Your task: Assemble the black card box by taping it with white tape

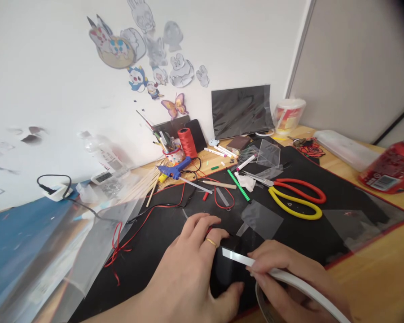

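My left hand (188,264) is curled around a dark, glossy black object (224,269) low on the mat, its thumb on the near side and its fingers on the far side. Much of that object is hidden, and its kind does not show. Between thumb and fingers, my right hand (289,273) pinches a white flexible strip (237,256). The strip's slanted free end lies over the black object, and its long tail curves back toward the bottom right, over and under the right hand.
Yellow-and-red-handled scissors (296,199), a green pen (239,185) and clear plastic pieces (261,220) lie on the black mat (148,251). Behind are a blue glue gun (175,169) and a red thread spool (187,143). A red can (390,168) lies at right; red cord (121,246) trails left.
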Demonstrator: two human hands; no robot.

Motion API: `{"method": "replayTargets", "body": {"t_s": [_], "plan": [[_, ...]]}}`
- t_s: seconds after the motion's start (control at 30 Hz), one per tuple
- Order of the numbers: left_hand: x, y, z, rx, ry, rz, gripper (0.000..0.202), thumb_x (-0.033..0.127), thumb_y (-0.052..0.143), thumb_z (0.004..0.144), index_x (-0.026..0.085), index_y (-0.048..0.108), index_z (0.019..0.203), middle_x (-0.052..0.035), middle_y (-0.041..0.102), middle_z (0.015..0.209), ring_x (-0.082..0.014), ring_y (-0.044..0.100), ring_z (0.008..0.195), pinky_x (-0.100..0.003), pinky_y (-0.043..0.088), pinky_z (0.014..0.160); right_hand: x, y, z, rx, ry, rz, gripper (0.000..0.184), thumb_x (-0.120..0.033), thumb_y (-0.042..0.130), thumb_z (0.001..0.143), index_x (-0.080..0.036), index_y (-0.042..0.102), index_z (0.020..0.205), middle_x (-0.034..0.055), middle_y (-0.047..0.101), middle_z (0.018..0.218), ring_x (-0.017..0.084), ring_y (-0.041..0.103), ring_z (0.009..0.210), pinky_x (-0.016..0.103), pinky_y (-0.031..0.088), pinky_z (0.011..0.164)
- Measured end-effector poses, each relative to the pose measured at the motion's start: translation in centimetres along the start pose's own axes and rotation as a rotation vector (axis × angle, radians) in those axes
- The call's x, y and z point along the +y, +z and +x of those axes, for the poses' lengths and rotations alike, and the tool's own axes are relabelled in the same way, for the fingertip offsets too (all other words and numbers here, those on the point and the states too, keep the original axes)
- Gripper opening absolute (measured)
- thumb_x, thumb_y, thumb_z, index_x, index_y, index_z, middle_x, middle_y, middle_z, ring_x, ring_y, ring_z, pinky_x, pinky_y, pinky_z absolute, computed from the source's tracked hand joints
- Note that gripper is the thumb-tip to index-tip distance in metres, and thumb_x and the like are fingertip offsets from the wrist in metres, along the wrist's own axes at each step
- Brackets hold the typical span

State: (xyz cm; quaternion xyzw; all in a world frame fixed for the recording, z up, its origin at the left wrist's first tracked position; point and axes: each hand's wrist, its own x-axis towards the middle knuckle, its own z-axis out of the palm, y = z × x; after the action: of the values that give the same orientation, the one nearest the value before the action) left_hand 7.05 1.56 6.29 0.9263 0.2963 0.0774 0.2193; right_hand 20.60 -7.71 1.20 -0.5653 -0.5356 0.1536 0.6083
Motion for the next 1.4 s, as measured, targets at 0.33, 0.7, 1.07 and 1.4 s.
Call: {"method": "replayTargets", "body": {"t_s": [0.33,0.7,1.07,1.4], "plan": [[0.0,0.0,0.2,-0.019,-0.022,-0.008,0.036,0.023,0.057,0.064,0.017,0.054,0.099,-0.0108,0.048,0.117,-0.0265,0.036,0.118,-0.043,0.044,0.094,0.3,-0.2,-0.1,-0.032,0.042,0.022,0.017,-0.008,0.055,0.076,-0.025,0.052,0.073,-0.0062,0.059,0.067,0.007,0.06,0.058,0.012,0.049,0.056],[-0.3,0.1,0.0,-0.009,0.025,-0.02,0.028,0.022,0.056,0.069,0.018,0.052,0.096,-0.0093,0.048,0.114,-0.0246,0.039,0.111,-0.042,0.044,0.092,0.4,0.1,0.1,-0.057,0.021,0.008,0.014,-0.009,0.054,0.077,-0.023,0.053,0.074,-0.0047,0.059,0.066,0.007,0.058,0.057,0.013,0.048,0.055],[-0.8,0.3,-0.3,0.006,0.071,-0.003,0.021,0.025,0.051,0.078,0.019,0.051,0.099,-0.0088,0.05,0.112,-0.0243,0.042,0.107,-0.041,0.046,0.088,0.5,0.0,0.3,-0.063,0.013,-0.041,0.011,-0.012,0.054,0.076,-0.022,0.055,0.071,-0.0048,0.06,0.063,0.007,0.058,0.054,0.014,0.047,0.053],[-1.0,0.5,-0.7,0.054,0.106,-0.005,0.026,0.022,0.053,0.076,0.02,0.052,0.101,-0.0087,0.051,0.111,-0.0249,0.042,0.106,-0.041,0.047,0.086,-0.4,0.3,0.1,-0.081,0.33,-0.08,0.011,-0.025,0.054,0.078,-0.023,0.056,0.067,-0.0057,0.06,0.056,0.009,0.057,0.05,0.013,0.046,0.048]]}}
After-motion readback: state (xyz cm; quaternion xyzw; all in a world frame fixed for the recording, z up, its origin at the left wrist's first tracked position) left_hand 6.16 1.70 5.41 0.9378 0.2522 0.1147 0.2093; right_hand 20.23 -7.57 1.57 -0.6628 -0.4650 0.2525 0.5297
